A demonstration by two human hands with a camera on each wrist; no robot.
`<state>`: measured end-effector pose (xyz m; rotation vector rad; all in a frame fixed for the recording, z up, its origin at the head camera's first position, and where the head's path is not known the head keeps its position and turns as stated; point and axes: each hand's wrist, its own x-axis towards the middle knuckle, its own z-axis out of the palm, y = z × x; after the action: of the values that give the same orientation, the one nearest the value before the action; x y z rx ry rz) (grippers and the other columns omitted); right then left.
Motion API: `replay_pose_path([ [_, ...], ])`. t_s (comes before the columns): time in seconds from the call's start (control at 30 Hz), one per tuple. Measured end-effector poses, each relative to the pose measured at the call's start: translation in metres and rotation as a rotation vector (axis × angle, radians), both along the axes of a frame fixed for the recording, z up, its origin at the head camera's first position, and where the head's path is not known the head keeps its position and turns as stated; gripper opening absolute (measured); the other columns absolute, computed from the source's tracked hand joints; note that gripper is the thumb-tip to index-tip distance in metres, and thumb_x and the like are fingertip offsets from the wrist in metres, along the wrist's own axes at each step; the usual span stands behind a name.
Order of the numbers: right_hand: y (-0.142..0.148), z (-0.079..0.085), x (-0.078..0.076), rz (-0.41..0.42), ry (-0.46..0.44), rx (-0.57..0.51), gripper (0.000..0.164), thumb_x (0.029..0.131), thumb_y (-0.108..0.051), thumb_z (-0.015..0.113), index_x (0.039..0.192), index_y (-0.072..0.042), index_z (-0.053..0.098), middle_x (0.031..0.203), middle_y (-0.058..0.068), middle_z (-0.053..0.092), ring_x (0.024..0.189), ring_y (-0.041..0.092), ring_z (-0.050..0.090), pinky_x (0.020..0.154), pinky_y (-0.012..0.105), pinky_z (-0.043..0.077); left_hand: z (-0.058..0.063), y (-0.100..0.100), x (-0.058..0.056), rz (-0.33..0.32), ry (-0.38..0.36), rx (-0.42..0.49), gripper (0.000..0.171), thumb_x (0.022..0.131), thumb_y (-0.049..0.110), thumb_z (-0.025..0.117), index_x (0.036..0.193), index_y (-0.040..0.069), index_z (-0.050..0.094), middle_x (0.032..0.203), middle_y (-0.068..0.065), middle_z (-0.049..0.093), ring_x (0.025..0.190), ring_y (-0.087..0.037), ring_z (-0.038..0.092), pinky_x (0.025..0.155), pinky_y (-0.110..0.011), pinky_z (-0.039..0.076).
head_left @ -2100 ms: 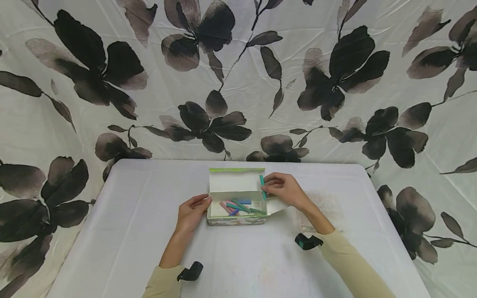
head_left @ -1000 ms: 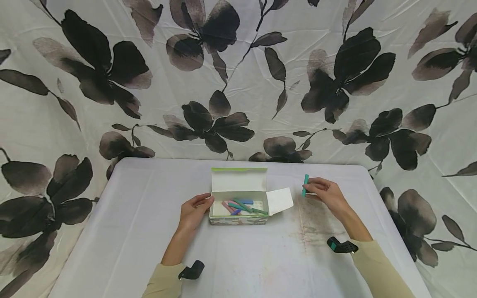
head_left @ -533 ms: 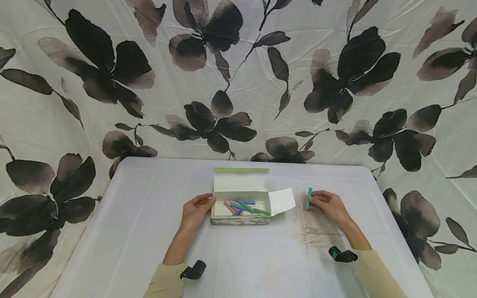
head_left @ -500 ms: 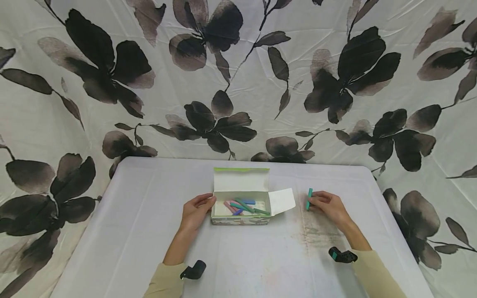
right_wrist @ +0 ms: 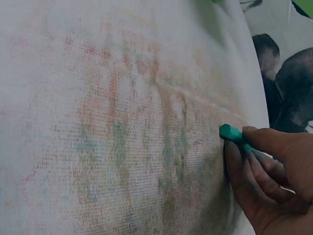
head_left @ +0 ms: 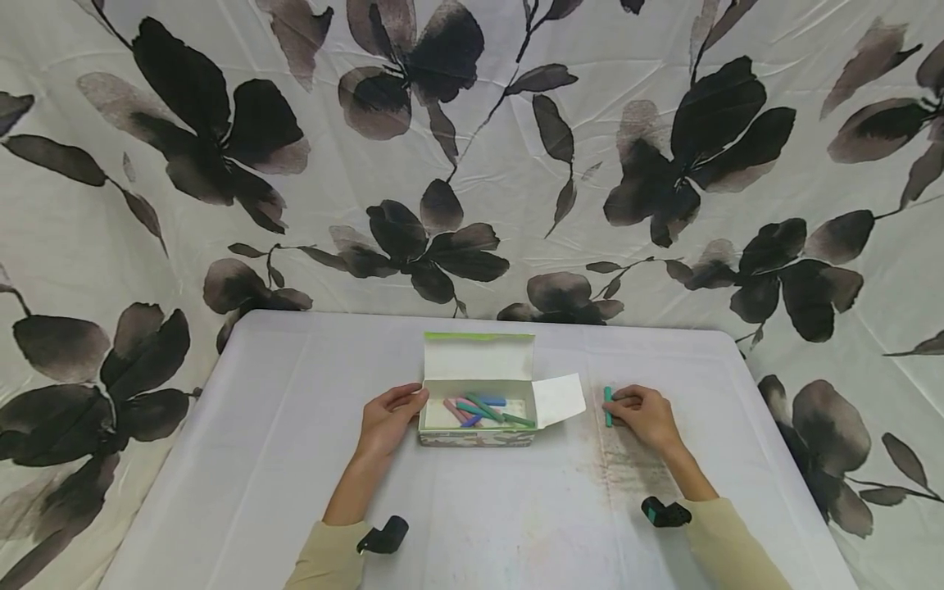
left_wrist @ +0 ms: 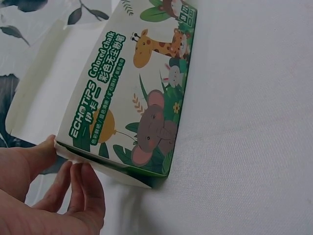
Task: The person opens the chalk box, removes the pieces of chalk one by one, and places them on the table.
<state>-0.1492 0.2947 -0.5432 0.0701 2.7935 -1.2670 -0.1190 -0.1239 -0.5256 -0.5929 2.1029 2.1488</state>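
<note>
An open chalk box [head_left: 475, 438], printed with cartoon animals and the words "Colored chalk", sits on the white table with its lid raised. Inside lie several chalk sticks [head_left: 483, 401] in pink, blue and green. My left hand [head_left: 386, 422] pinches the box's left end, thumb and fingers at its edge, as the left wrist view also shows. To the right of the box, my right hand [head_left: 646, 416] pinches a teal-green chalk stick [head_left: 608, 406] between thumb and fingertips, low over the tabletop. Whether the chalk touches the cloth is unclear.
The box's white side flap [head_left: 559, 400] sticks out to the right. Reddish and greenish chalk smears [right_wrist: 166, 127] mark the white tablecloth [head_left: 295, 385] under my right hand. A floral curtain [head_left: 457, 164] hangs behind the table.
My right hand has carried the green chalk stick from above the box's right end out to the right, then lowered it toward the table. The left hand has stayed at the box.
</note>
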Motion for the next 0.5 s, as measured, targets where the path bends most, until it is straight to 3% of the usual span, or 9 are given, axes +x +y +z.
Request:
replay_pose_path([
  [0.17,-0.002,0.011,0.0,-0.002,-0.014,-0.027,0.028,0.099,-0.014,0.072,0.112,0.01,0.067,0.089,0.017,0.073,0.077,0.026,0.074,0.069,0.031,0.06,0.001,0.001,-0.001,-0.009,0.001,-0.002,0.037,0.096,0.012,0.075,0.127,-0.006,0.066,0.104,-0.01,0.07,0.093,-0.016,0.067,0.073,-0.018,0.055],
  [0.4,-0.007,0.038,-0.006,0.015,0.026,0.007,0.032,0.104,-0.023,0.065,0.117,0.006,0.069,0.101,0.02,0.074,0.091,0.035,0.073,0.083,0.044,0.058,0.003,0.0,-0.001,-0.001,0.005,-0.016,0.037,0.095,0.012,0.075,0.126,-0.006,0.066,0.106,-0.011,0.07,0.092,-0.016,0.068,0.072,-0.017,0.054],
  [0.5,-0.011,0.051,-0.009,0.044,0.036,-0.035,0.033,0.104,-0.023,0.065,0.117,0.006,0.068,0.104,0.023,0.074,0.094,0.04,0.072,0.084,0.046,0.059,0.003,-0.001,0.0,-0.006,-0.007,-0.031,0.039,0.095,0.014,0.076,0.127,-0.005,0.066,0.108,-0.012,0.07,0.093,-0.017,0.067,0.073,-0.016,0.054],
])
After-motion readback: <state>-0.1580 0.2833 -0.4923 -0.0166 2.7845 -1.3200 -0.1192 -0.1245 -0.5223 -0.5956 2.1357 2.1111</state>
